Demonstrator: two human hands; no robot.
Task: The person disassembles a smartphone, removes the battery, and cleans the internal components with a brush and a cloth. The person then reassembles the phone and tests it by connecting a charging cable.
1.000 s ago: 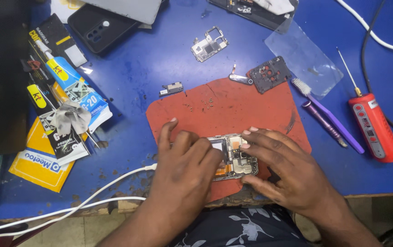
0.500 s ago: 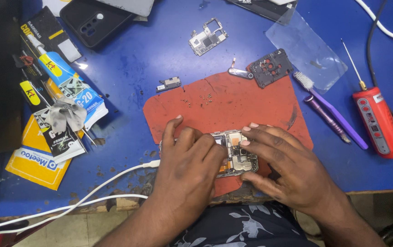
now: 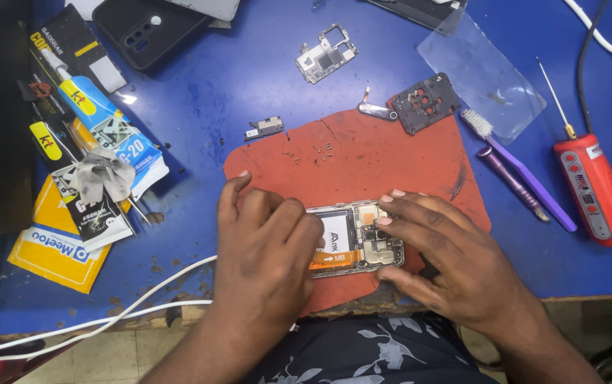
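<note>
Left hand (image 3: 267, 242): laid palm-down over the left end of the opened smartphone (image 3: 359, 245), a silver-framed body with its back off and an orange flex strip showing; fingers bent and closed on it, pinning it down.
Right hand (image 3: 448, 263): fingertips set along the far edge of the opened smartphone, thumb at its near right corner; narrow grip, holding that end.
Thing in hand: between the two hands, flat on the near part of the worn red rubber mat (image 3: 363, 160).
Step in hand: judged as fingertip work on the exposed inner parts at the camera end, with the body held steady from both sides.
Next move calls for: judged, a light and exact touch, the body kept pinned, and care for the flex strip just beside the left fingers.
Beyond the grip: tiny loose metal screws (image 3: 313, 151) on the mat; further off a small silver circuit board (image 3: 326, 55) and a black perforated plastic plate (image 3: 425, 103).
Right of the grip: purple-handled brush (image 3: 526, 178) and red electric screwdriver (image 3: 594, 192), well apart.
Left of the grip: glue tubes on printed cards (image 3: 85, 99); white cable (image 3: 107, 323) run along the near edge.
Surface: scuffed blue-painted table (image 3: 213, 92), crowded with parts.
Room: only a strip of pale floor seen below the table edge.
</note>
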